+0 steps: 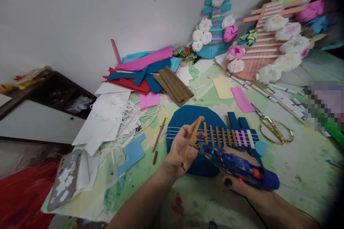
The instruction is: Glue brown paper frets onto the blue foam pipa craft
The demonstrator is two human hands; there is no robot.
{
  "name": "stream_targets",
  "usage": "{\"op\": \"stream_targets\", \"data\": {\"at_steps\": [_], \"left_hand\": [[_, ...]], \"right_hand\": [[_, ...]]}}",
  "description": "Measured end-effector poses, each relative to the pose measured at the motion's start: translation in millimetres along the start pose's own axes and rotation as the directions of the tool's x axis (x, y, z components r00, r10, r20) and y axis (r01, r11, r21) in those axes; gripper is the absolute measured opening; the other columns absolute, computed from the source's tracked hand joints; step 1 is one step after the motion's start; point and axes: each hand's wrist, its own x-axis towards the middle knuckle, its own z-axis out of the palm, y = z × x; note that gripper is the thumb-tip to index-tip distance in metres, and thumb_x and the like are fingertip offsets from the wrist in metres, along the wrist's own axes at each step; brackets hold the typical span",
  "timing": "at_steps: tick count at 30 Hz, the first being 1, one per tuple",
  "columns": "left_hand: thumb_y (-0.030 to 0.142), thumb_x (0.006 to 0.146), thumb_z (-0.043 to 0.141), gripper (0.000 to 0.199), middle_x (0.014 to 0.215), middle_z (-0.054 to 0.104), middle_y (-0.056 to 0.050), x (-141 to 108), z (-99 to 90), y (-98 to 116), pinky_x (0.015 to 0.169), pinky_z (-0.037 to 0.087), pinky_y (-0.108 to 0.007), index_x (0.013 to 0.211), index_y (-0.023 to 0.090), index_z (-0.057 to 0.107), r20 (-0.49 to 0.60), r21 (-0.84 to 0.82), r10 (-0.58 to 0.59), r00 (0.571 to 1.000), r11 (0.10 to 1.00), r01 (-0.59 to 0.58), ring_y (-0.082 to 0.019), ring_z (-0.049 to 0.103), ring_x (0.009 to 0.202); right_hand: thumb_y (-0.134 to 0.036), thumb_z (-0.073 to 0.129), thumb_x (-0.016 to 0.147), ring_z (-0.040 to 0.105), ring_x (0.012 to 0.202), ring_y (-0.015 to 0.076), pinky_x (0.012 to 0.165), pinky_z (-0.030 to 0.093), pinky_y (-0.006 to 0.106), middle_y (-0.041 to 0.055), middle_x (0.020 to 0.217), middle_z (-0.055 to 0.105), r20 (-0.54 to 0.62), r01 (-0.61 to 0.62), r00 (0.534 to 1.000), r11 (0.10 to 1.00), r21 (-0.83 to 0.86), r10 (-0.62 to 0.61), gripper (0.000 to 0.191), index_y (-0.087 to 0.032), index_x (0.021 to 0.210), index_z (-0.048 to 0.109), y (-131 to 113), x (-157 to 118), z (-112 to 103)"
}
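My left hand (184, 145) is closed on a thin brown strip (194, 136), held tilted above a blue lute-shaped cutout (188, 116). My right hand (239, 182) grips a blue hot glue gun (236, 164) with a small red light showing. The gun's nozzle points left and meets or nearly meets the strip. Across the cutout run white strings, with several brown bars (218, 136), two pink bars (240, 138) and a white bar (251, 139) over its neck. A longer brown strip (159, 135) and a short brown piece (155, 157) lie left of the cutout.
Gold-handled scissors (279, 130) lie at right. Behind are crepe paper pieces (150, 61), white string (113, 106) and rolled paper sticks (276, 94). Finished blue (213, 48) and pink (262, 64) flowered lutes lean at the back. A phone (64, 179) lies near the left edge.
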Motion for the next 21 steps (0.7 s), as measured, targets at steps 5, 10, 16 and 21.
{"op": "stream_targets", "data": {"at_steps": [5, 10, 16, 21], "left_hand": [[0.039, 0.026, 0.091, 0.075, 0.145, 0.030, -0.008, -1.3, 4.0, 3.2, 0.070, 0.042, -0.030, 0.082, 0.022, 0.044, 0.016, -0.052, -0.009, 1.000, 0.999, 0.010, -0.024, 0.049, 0.101], [0.038, 0.025, 0.091, 0.077, 0.145, 0.030, -0.008, 0.3, -1.6, 0.7, 0.069, 0.041, -0.028, 0.083, 0.022, 0.042, 0.027, -0.026, -0.003, 1.000, 1.000, 0.003, -0.023, 0.050, 0.100], [0.048, 0.023, 0.090, 0.083, 0.144, 0.031, -0.010, 1.2, -8.0, -4.1, 0.069, 0.042, -0.028, 0.084, 0.023, 0.040, 0.072, 0.098, 0.047, 0.996, 0.994, -0.054, -0.025, 0.049, 0.105], [0.056, 0.023, 0.087, 0.083, 0.145, 0.028, -0.011, 0.6, -6.8, -1.1, 0.075, 0.042, -0.032, 0.083, 0.023, 0.040, 0.068, 0.186, 0.078, 0.995, 0.978, -0.090, -0.028, 0.051, 0.106]], "right_hand": [[-0.049, 0.061, 0.077, 0.053, 0.065, 0.0177, 0.061, 0.045, 0.028, 0.0023, 0.069, 0.057, -0.001, -0.005, 1.000, 0.999, 0.033, 0.005, 0.027, -0.022, 0.074, 0.060, 0.7, 1.0, -3.1], [-0.052, 0.065, 0.072, 0.048, 0.056, 0.0145, 0.054, 0.042, 0.026, 0.0004, 0.060, 0.052, 0.026, 0.006, 1.000, 0.999, 0.044, -0.007, 0.032, -0.020, 0.070, 0.060, 1.4, 0.2, -0.8], [-0.047, 0.070, 0.071, 0.062, 0.072, 0.0211, 0.066, 0.051, 0.031, 0.0063, 0.077, 0.067, -0.209, -0.175, 0.956, 0.972, 0.155, 0.205, 0.033, -0.020, 0.089, 0.068, 13.8, -3.8, -2.5], [-0.049, 0.068, 0.072, 0.065, 0.079, 0.0233, 0.071, 0.053, 0.033, 0.0074, 0.084, 0.070, -0.088, -0.079, 0.991, 0.969, 0.235, 0.102, 0.039, -0.021, 0.099, 0.070, 5.8, -0.8, -3.5]]}}
